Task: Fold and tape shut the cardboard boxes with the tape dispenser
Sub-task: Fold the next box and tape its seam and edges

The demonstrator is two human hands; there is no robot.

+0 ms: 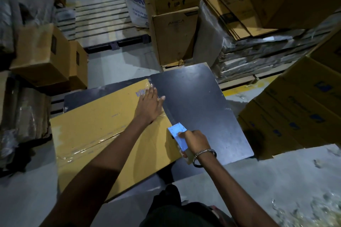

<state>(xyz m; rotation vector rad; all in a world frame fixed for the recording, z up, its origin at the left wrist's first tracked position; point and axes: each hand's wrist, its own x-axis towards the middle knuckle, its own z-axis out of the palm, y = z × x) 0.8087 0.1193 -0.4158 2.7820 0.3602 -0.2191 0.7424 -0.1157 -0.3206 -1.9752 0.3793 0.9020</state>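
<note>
A large yellow-brown cardboard box (103, 127) lies on a dark table (199, 101), its top flaps closed and clear tape running along the centre seam. My left hand (150, 105) presses flat on the box's far right corner, fingers spread. My right hand (194, 142) grips a light blue tape dispenser (178, 134) against the box's right edge, near the front corner. A metal bracelet sits on that wrist.
Stacked cardboard boxes (175, 14) stand behind the table, one marked "THIS SIDE UP". More boxes (299, 108) crowd the right side and boxes (46, 55) the left. A wooden pallet (103, 22) lies on the grey floor beyond, with a white sack (136, 5) on it.
</note>
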